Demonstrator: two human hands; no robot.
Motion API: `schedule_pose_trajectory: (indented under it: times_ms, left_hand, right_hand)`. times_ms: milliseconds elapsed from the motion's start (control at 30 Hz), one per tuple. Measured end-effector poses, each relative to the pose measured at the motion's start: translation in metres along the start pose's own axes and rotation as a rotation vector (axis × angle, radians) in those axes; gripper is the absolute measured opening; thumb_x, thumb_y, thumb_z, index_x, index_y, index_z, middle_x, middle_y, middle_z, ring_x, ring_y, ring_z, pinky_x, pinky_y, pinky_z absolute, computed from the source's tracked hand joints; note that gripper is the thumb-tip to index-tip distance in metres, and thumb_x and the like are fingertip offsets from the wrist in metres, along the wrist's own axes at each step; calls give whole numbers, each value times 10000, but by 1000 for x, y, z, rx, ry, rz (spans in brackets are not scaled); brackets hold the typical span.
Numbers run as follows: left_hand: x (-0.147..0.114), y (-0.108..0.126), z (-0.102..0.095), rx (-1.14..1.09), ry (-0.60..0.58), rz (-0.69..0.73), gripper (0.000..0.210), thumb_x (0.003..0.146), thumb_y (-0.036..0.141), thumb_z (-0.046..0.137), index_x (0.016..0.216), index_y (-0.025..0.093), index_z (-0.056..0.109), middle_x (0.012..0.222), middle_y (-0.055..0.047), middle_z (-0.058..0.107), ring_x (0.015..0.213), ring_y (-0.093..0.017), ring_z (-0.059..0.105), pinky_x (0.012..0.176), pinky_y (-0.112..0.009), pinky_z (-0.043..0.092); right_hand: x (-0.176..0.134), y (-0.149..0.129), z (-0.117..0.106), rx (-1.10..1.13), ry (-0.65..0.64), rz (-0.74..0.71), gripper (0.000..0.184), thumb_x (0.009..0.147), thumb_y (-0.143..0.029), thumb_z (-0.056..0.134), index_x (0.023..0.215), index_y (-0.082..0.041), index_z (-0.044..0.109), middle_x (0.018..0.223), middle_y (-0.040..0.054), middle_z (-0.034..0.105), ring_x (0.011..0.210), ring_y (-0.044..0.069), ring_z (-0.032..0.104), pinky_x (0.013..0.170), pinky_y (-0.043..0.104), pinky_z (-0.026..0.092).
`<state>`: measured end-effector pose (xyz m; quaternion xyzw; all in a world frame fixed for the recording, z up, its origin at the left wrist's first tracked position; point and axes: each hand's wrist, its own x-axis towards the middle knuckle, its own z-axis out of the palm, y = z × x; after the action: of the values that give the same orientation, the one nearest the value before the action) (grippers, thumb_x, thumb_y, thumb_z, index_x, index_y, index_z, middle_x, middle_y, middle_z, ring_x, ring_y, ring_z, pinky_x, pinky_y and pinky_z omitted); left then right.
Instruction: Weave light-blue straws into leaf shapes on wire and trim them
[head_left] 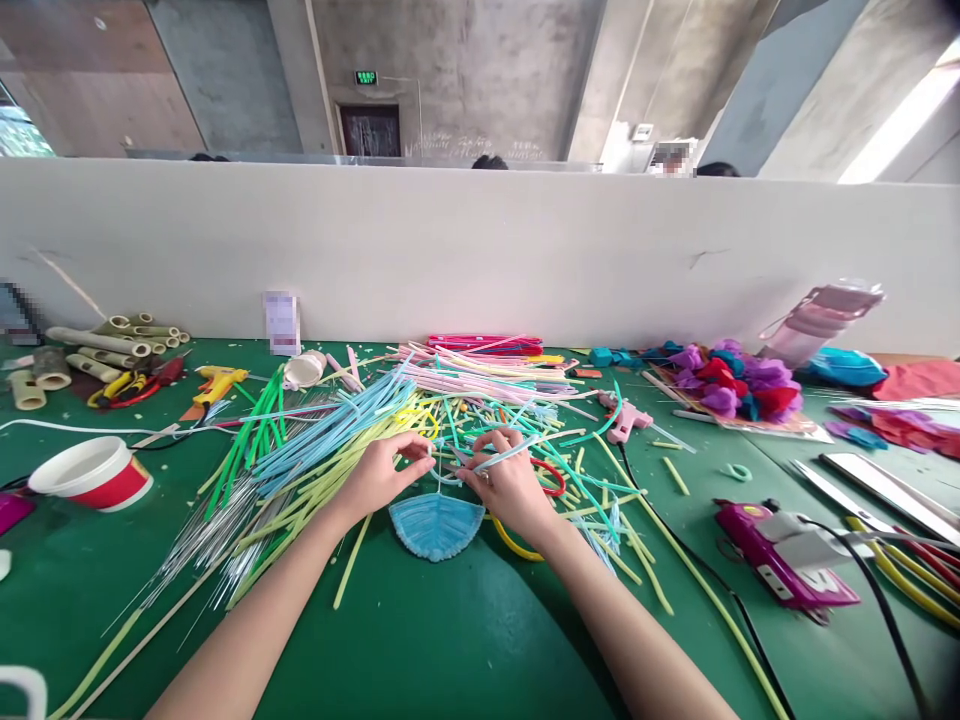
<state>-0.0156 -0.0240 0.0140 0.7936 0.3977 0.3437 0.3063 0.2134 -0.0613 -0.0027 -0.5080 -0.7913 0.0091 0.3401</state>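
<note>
A pale blue, fan-shaped fuzzy piece [436, 527] hangs from a thin stem between my hands, just above the green table. My left hand [386, 472] pinches near the top of this stem with thumb and forefinger. Opposite it, my right hand [508, 478] is closed on what look like scissors, with a red loop [553, 477] and a yellow loop [514, 542] showing beside and below the palm. Their grey tip points left at the stem. A light blue strip [504, 456] also lies across the right fingers. The fingers partly hide the blades.
Bundles of blue pipe cleaners [330, 420] and other colours cover the table's middle. Around them are a yellow glue gun [217, 385], pink glue gun [624, 418], paper cup [94, 475], bamboo pieces [112, 345], magenta power strip [780, 560] and cables. A white partition [375, 250] stands behind.
</note>
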Motion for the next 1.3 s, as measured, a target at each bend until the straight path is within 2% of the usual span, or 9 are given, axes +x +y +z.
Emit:
schedule_pose_trajectory:
  times_ms: [67, 200, 333, 467, 667, 900, 1000, 1133, 1300]
  left_hand:
    - [1, -1, 0, -37, -32, -4, 208, 896, 390, 618, 971, 220, 712, 961, -41, 739, 923, -208, 683, 842, -327, 523]
    - [1, 1, -2, 59, 33, 85, 222, 913, 402, 592, 894, 218, 716, 935, -47, 715, 922, -214, 662, 860, -339, 500]
    - [-3, 11, -1, -8, -69, 52, 231, 978, 393, 478, 923, 226, 629, 795, 11, 695, 769, -165, 656, 748, -281, 497]
    - [-6, 17, 10, -71, -127, 52, 219, 956, 405, 521, 920, 226, 643, 801, 18, 703, 703, -148, 639, 680, -254, 488]
    - [-10, 17, 23, -240, 2, -82, 273, 940, 458, 528, 893, 201, 606, 677, 22, 603, 540, -128, 550, 524, -236, 461]
    - [-24, 23, 30, -383, 11, -71, 200, 949, 367, 537, 945, 191, 631, 848, -33, 659, 746, -164, 647, 703, -272, 546]
    - [-26, 22, 32, -401, 47, -44, 190, 933, 337, 570, 952, 177, 671, 959, -64, 663, 773, -164, 653, 717, -283, 560]
    - [-25, 22, 32, -369, 120, -12, 185, 905, 326, 619, 930, 170, 717, 904, -62, 655, 728, -159, 644, 647, -268, 549]
    - [-25, 23, 32, -316, 157, -33, 167, 865, 335, 680, 912, 188, 744, 919, -64, 718, 838, -194, 675, 723, -285, 536]
  right_hand:
    - [0, -2, 0, 0, -23, -15, 143, 863, -370, 692, 793, -250, 726, 1039, 87, 641, 1060, 306, 489, 906, 469, 442]
    - [0, -7, -3, 15, -97, -23, 158, 881, -380, 671, 801, -253, 719, 913, 73, 681, 978, 289, 533, 861, 450, 435]
    - [1, -16, -7, 125, -211, -22, 165, 956, -325, 568, 882, -258, 700, 779, 26, 691, 833, 230, 591, 843, 409, 430]
    - [-1, -23, -8, 340, -262, 9, 160, 952, -204, 510, 923, -238, 664, 836, 24, 695, 830, 200, 624, 761, 319, 463]
    - [-4, -28, -12, 577, -287, 81, 165, 948, -162, 460, 970, -221, 612, 869, 13, 687, 803, 169, 634, 741, 274, 466]
    - [-11, -22, -1, 503, -142, 130, 179, 963, -257, 493, 832, -211, 606, 847, 33, 618, 776, 171, 571, 711, 272, 433]
    - [-12, -20, 0, 542, -180, 189, 178, 964, -269, 489, 846, -216, 611, 757, 4, 619, 697, 158, 563, 665, 266, 421]
    - [-14, -24, -1, 593, -182, 249, 98, 939, -278, 524, 967, -220, 598, 789, 3, 670, 686, 160, 593, 650, 268, 437]
    - [-17, -31, -1, 563, -213, 206, 137, 927, -241, 530, 1057, -224, 571, 807, 12, 705, 715, 173, 645, 675, 284, 465]
